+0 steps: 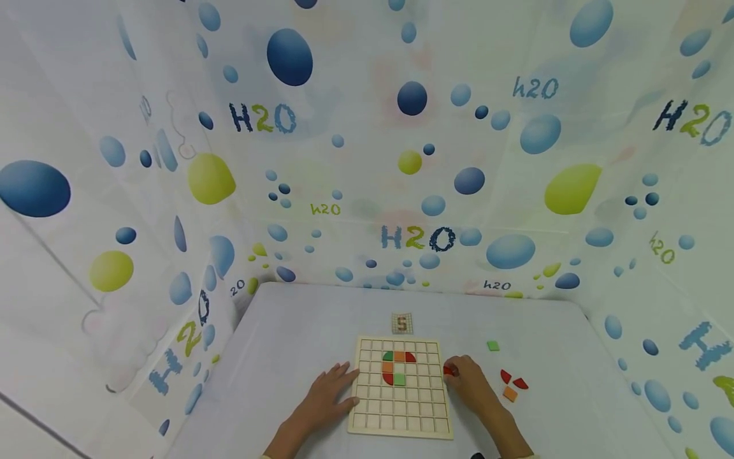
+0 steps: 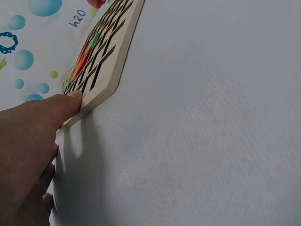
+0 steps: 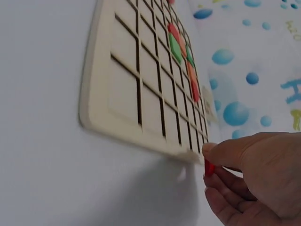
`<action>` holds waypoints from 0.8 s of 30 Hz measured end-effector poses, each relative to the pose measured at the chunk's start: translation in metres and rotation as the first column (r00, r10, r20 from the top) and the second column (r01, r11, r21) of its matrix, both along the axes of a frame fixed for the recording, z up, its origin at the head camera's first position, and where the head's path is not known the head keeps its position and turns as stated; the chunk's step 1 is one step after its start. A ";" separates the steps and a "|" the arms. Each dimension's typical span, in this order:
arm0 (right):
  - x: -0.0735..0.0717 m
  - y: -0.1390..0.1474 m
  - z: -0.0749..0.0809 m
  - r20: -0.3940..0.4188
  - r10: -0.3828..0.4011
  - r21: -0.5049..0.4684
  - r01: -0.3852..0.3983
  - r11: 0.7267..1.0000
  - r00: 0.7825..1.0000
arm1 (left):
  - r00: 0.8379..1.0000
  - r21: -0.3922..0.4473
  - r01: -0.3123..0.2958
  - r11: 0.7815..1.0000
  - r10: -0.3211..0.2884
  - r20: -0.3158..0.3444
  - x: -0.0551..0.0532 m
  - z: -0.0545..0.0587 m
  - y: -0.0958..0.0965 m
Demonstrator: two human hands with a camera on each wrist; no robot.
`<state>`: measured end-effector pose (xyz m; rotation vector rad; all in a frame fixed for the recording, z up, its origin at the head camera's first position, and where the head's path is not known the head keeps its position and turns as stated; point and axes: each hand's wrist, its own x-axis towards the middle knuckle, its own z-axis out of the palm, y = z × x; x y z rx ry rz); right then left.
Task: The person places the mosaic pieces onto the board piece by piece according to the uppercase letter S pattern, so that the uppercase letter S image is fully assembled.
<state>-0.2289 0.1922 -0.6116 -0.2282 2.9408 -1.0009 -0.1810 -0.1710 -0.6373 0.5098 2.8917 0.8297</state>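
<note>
A wooden grid board (image 1: 401,408) lies on the white table, with several green, orange and red tiles set in its upper middle squares. My left hand (image 1: 325,396) rests at the board's left edge, fingers spread; in the left wrist view its thumb (image 2: 70,101) touches the rim. At the right edge my right hand (image 1: 467,380) pinches a red tile (image 3: 209,167) between thumb and fingers, right beside the rim. Among the tiles on the board, a green square (image 1: 399,380) sits lowest, next to a red quarter-round piece (image 1: 388,378).
Behind the board lies a small patterned card (image 1: 402,323). Loose on the table at the right are a light green square (image 1: 493,345), two red quarter-round pieces (image 1: 520,383) and an orange square (image 1: 510,394). A printed curtain (image 1: 367,159) encloses the table's back and sides.
</note>
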 end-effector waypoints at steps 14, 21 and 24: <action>0.013 -0.054 -0.005 -0.044 0.187 -0.019 -0.188 0.982 0.981 | 1.000 -0.010 -0.003 1.000 0.003 0.001 -0.001 -0.002 -0.001; 0.015 -0.064 -0.005 -0.054 0.223 -0.030 -0.224 0.974 0.973 | 1.000 -0.020 -0.001 1.000 0.001 -0.001 -0.002 -0.003 -0.001; 0.015 -0.065 -0.004 -0.053 0.215 -0.036 -0.217 0.976 0.975 | 1.000 -0.022 -0.002 1.000 0.002 0.005 -0.002 -0.003 -0.001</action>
